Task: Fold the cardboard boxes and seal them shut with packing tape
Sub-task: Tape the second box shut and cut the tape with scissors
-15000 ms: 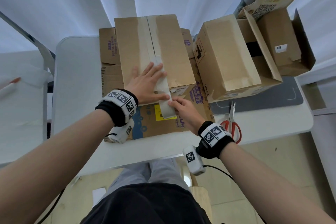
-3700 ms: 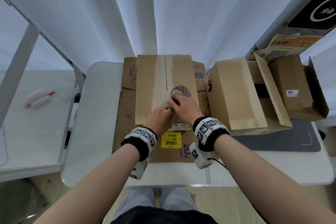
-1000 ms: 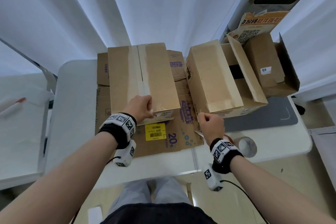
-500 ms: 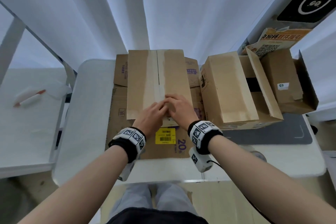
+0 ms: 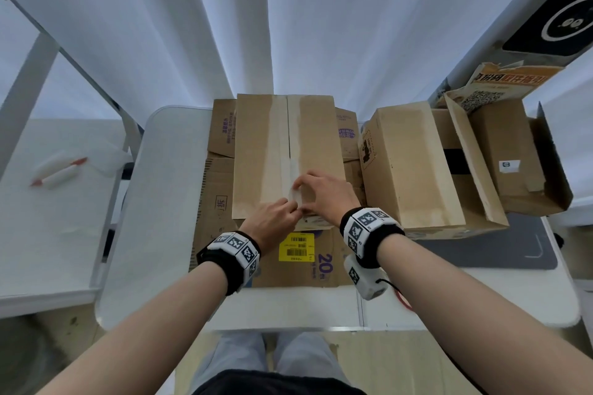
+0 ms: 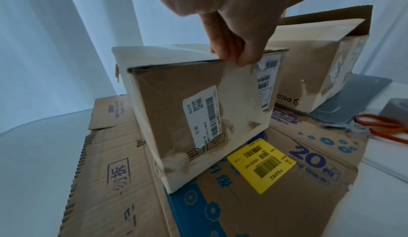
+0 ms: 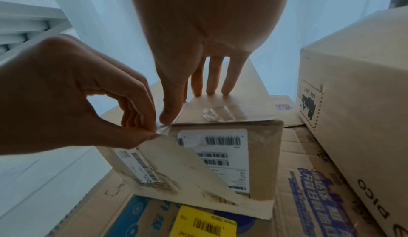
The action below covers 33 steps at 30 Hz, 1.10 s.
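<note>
A closed cardboard box [image 5: 256, 151] stands on flattened cardboard in the middle of the table. A tape strip [image 5: 284, 151] runs along its top seam. At the box's near top edge my left hand [image 5: 290, 207] pinches the clear tape end [image 7: 163, 129] between thumb and fingers. From the pinch the tape runs down the front face [image 6: 240, 90]. My right hand [image 7: 198, 101] lies on the box top with straight fingers [image 7: 209, 87], its thumb pressing the tape at the edge. In the head view the right hand [image 5: 301, 189] touches the left.
A second closed box [image 5: 414, 163] stands right of the first, with an open box [image 5: 513, 154] behind it on a grey mat [image 5: 497, 250]. Orange-handled scissors [image 6: 384, 127] and a grey tape roll [image 6: 395, 106] lie at the right. The flattened cardboard [image 5: 221, 202] carries a yellow label [image 5: 296, 247].
A second ago my right hand was out at the table's right side; it has come back to the box's near edge. My left hand stayed at that edge.
</note>
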Tool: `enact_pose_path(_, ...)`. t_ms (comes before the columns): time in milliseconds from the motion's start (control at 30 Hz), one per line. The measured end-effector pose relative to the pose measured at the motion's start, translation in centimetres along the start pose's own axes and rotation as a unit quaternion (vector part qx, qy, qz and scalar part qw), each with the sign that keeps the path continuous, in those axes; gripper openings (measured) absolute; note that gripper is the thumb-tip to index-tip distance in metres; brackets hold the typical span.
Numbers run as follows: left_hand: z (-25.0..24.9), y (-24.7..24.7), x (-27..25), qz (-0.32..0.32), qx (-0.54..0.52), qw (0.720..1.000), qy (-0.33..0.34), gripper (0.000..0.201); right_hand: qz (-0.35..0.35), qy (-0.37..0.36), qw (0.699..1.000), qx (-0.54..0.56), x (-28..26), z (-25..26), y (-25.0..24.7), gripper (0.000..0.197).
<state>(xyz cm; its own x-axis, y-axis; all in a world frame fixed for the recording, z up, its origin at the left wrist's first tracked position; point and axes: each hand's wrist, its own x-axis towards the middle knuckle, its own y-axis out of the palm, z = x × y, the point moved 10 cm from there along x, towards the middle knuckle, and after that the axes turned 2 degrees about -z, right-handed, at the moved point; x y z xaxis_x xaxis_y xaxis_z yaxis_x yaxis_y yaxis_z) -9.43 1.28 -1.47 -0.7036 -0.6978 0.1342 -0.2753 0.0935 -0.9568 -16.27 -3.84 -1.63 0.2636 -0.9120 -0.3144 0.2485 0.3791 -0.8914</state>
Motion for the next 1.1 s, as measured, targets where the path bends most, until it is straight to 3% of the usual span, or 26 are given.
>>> enact_pose_path(200,-0.7,0.2,-0.1,0.015,0.041,0.996,0.080,0.028,0.003,-0.011,0.998,-0.058,0.4,0.6,0.5,0.048)
enact_pose_path(333,-0.8,0.0,0.1,0.015,0.052,0.993,0.100,0.029,0.020,-0.025,0.995,-0.090,0.9,1.1,0.4,0.054)
enact_pose_path(467,-0.2,0.3,-0.3,0.010,0.028,0.997,0.066,0.030,0.034,-0.037,0.992,-0.113,1.3,1.6,0.4,0.058)
enact_pose_path(600,1.7,0.4,-0.3,0.008,-0.087,0.996,-0.029,0.013,0.052,-0.039,0.991,-0.118,1.7,2.0,0.6,0.066)
enact_pose_path(767,4.7,0.6,0.2,0.053,-0.153,0.978,-0.129,0.020,0.056,-0.031,0.992,-0.112,1.7,2.1,0.7,0.070)
enact_pose_path(933,4.4,-1.0,1.3,-0.008,-0.064,0.995,-0.081,0.028,0.038,-0.027,0.992,-0.115,1.4,2.6,1.3,0.054)
enact_pose_path(1100,4.4,-0.2,0.6,0.004,-0.028,0.996,-0.085,0.045,0.041,-0.031,0.992,-0.113,1.4,2.8,1.5,0.064)
